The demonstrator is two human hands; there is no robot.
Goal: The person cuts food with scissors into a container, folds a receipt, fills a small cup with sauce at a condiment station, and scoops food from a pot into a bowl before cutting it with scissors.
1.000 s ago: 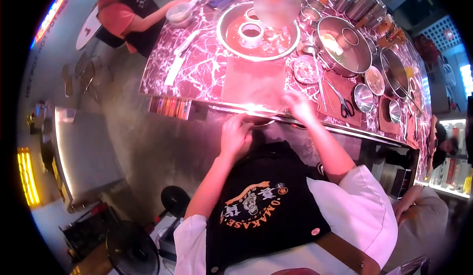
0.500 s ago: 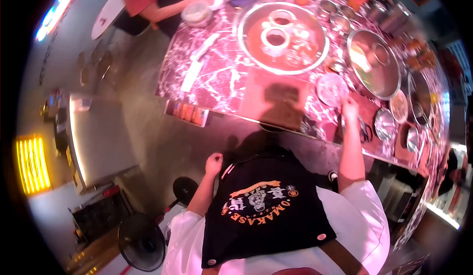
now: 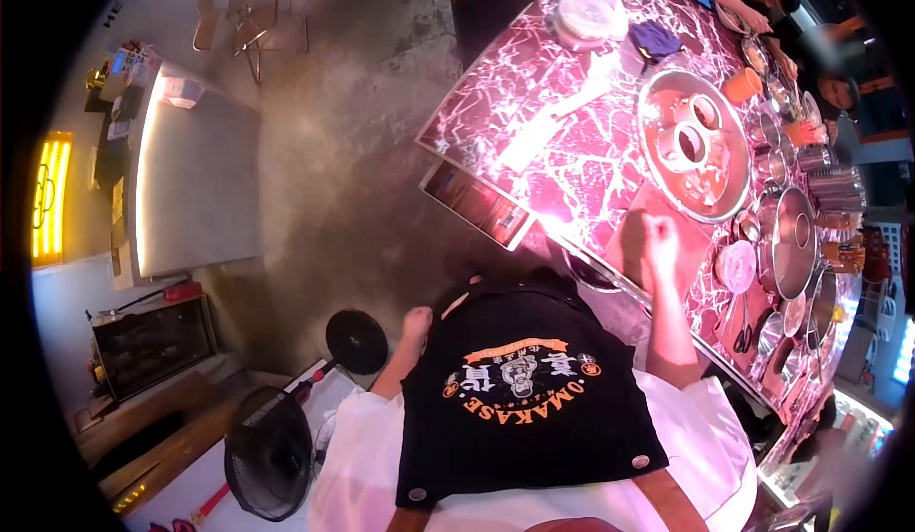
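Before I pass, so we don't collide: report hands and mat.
Left hand low beside the apron. Right hand over the mat, grip unclear. Large pot just beyond mat.

Counted on the marble-patterned table (image 3: pixel 593 165): one round tub (image 3: pixel 589 19), one dark blue cloth (image 3: pixel 656 41), one pair of scissors (image 3: pixel 742 339) and one basin (image 3: pixel 652 172) containing two ring-shaped inserts (image 3: pixel 689 145).

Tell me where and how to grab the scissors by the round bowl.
Scissors: grip the black handles, right hand coming in from above and the near edge of the table. They look to lie flat, handles toward that edge, blades toward the bowl, so this side should keep fingers off the blades.
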